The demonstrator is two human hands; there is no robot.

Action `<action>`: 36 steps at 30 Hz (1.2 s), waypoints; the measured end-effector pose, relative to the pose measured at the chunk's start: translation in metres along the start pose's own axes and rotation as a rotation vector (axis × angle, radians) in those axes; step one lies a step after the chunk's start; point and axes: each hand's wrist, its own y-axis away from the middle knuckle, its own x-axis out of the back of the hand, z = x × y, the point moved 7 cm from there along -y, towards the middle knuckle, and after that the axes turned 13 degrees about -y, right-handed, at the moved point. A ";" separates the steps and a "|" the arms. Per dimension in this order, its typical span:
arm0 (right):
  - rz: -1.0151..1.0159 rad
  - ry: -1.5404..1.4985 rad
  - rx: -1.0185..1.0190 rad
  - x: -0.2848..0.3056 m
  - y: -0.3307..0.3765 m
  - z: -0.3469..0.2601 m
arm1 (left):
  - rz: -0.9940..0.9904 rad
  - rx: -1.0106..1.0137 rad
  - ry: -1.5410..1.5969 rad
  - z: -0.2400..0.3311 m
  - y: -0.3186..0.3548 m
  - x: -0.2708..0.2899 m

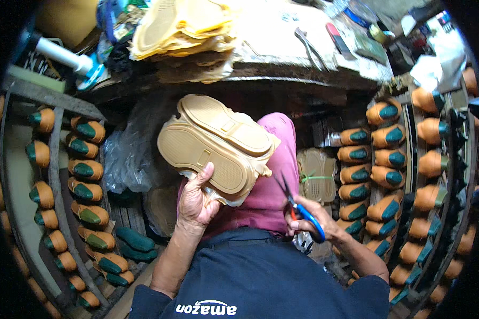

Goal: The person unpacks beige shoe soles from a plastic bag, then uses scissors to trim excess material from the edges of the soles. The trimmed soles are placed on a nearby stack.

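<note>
My left hand (198,199) grips the lower edge of a sheet of moulded tan shoe soles (205,146), thumb on top. Two soles lie side by side in it, joined by thin ragged flashing round their rims. The sheet is held tilted over my lap, above pink trousers (282,138). In my right hand (311,212) is a pair of scissors (303,212) with blue and red handles. Their blades are parted and point up and left, a short way from the sheet's right edge and not touching it.
Ahead stands a workbench (282,48) with a stack of yellowish sole sheets (181,37), pliers (310,48) and a red-handled tool (339,40). Racks of orange and green shoe uppers (90,170) flank me on both sides. A tied bundle of soles (316,175) lies right of my knee.
</note>
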 end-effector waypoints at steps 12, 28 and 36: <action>0.102 0.461 0.338 -0.025 -0.008 -0.014 | 0.030 0.003 -0.109 -0.027 0.013 -0.010; 0.008 0.536 0.342 -0.049 -0.017 -0.016 | 0.143 0.029 -0.156 -0.005 0.050 0.029; 0.017 0.544 0.330 -0.060 -0.019 -0.014 | 0.177 0.070 -0.142 -0.002 0.057 0.030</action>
